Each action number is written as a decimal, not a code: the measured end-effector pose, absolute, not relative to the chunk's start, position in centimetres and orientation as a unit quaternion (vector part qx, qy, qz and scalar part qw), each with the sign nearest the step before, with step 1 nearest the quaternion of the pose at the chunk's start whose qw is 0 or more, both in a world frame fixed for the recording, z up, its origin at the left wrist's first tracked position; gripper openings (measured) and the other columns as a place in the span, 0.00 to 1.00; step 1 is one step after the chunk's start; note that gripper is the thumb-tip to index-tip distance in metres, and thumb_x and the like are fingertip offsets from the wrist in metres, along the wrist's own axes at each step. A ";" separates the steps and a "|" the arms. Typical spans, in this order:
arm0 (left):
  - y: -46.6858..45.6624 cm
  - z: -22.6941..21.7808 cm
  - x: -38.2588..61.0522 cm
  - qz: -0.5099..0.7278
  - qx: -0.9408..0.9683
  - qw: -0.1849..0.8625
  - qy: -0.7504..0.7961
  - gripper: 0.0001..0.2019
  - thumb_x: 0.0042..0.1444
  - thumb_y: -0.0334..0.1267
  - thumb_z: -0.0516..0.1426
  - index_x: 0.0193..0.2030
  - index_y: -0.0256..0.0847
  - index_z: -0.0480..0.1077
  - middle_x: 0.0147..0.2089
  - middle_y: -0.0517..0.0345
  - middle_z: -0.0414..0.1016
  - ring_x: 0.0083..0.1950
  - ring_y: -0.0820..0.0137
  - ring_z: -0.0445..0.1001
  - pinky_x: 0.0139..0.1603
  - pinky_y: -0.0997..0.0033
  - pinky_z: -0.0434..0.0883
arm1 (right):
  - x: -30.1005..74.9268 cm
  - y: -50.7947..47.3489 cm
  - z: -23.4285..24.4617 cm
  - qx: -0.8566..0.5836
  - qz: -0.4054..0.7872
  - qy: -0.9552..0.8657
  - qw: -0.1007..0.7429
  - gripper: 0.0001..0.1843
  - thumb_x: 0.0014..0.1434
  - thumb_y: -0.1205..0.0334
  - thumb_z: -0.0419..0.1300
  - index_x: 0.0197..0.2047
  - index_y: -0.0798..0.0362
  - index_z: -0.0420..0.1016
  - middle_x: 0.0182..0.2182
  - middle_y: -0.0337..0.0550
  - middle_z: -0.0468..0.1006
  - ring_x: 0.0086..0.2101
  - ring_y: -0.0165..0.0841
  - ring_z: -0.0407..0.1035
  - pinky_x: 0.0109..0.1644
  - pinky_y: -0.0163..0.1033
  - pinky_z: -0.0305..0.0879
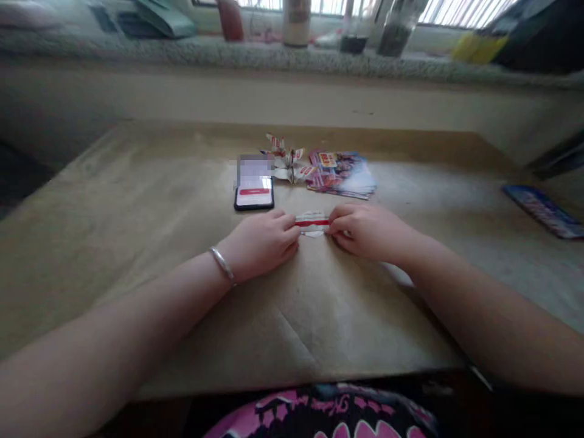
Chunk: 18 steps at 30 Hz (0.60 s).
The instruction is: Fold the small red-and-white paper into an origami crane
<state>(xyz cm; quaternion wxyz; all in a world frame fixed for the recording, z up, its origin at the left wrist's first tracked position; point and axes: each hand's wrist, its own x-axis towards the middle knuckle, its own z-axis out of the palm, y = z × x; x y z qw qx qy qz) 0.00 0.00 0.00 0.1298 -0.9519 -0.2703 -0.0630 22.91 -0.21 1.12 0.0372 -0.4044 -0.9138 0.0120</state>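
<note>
Between my hands lies a small folded paper, white with a red stripe across it, on the brown-covered table. My left hand, with a silver bangle at its wrist, closes its fingers on the paper's left end. Opposite, the fingertips of my right hand pinch the right end. The fingers hide both ends of the paper. Just beyond my left hand is a phone with its screen lit. Folded paper pieces in white and red stand beside the phone.
A stack of colourful printed leaflets lies behind my right hand. Near the right edge is a blue printed packet or sheet. A stone window sill runs along the back, holding a bottle and several jars.
</note>
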 end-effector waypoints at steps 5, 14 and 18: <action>0.2 0.2 -0.3 -0.080 -0.950 0.105 -0.283 0.13 0.63 0.38 0.49 0.35 0.37 0.73 0.39 0.52 0.73 0.39 0.67 0.70 0.40 0.68 0.69 | 23.3 -0.2 1.2 -0.439 0.034 -0.896 0.052 0.13 0.57 0.63 0.55 0.36 0.46 0.82 0.39 0.40 0.79 0.37 0.34 0.72 0.38 0.37 0.62; 0.1 -0.2 -0.3 -0.082 -0.951 0.115 -0.276 0.14 0.62 0.41 0.50 0.45 0.36 0.71 0.42 0.52 0.74 0.42 0.65 0.71 0.41 0.67 0.69 | 24.0 0.7 0.2 -0.410 0.102 -0.898 0.121 0.11 0.55 0.65 0.57 0.36 0.50 0.82 0.36 0.43 0.79 0.36 0.32 0.71 0.43 0.35 0.64; 0.1 -0.7 -0.2 -0.081 -0.953 0.118 -0.268 0.16 0.63 0.42 0.49 0.55 0.42 0.67 0.43 0.53 0.72 0.42 0.65 0.69 0.39 0.67 0.68 | 23.7 0.2 0.4 -0.440 0.053 -0.891 0.096 0.12 0.57 0.60 0.55 0.39 0.48 0.80 0.34 0.41 0.78 0.32 0.32 0.71 0.33 0.35 0.60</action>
